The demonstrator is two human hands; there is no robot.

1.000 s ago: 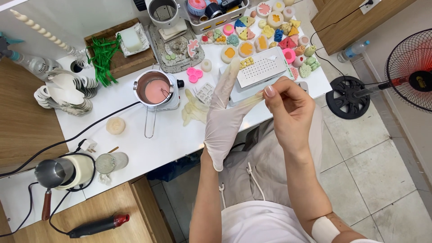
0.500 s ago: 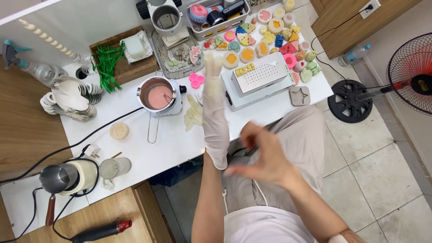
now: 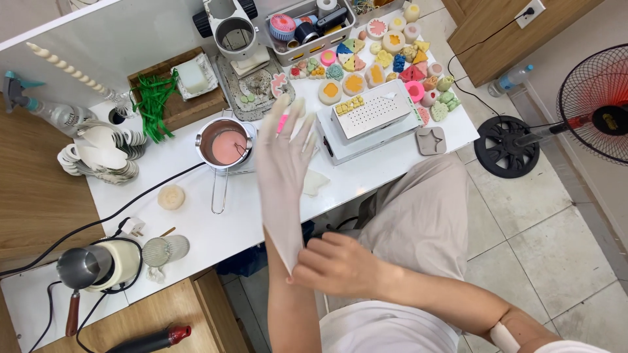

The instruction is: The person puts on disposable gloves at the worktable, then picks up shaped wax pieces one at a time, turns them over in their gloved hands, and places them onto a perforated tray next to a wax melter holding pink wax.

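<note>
Glove (image 3: pixel 282 176), thin, whitish, translucent, on the left hand (image 3: pixel 284 153), raised over the front edge of the counter (image 3: pixel 196 232). Left hand fully open, fingers spread and pointing up toward the back of the counter, gripping nothing. Glove covers fingers and palm; the cuff hangs loose down the wrist to a point. Right hand (image 3: pixel 333 265) closed in a pinch on the glove cuff at the left forearm, fingers curled, thumb side against the cuff. Right forearm comes in from lower right, a white band near the elbow.

Behind the left hand on the counter: metal pot (image 3: pixel 226 144) with pink liquid, long handle pointing toward the person, on a small heater. Just right of the gloved fingers, white perforated box (image 3: pixel 369 117) with a few yellow pieces on top. A flat whitish scrap (image 3: pixel 315 183) lies beside the glove's right edge. Further back, many small coloured moulded pieces (image 3: pixel 392 49) in rows, a grey tray (image 3: pixel 252 88), a plastic bin (image 3: pixel 307 23) of small items. Left side: round pale disc (image 3: pixel 171 197), ribbed glass (image 3: pixel 167 250), stack of white scalloped pieces (image 3: pixel 98 153), green strands (image 3: pixel 154 98), spray bottle (image 3: pixel 39 108). Black cable (image 3: pixel 118 212) runs across the counter. Floor fan (image 3: pixel 589 111) at right.
</note>
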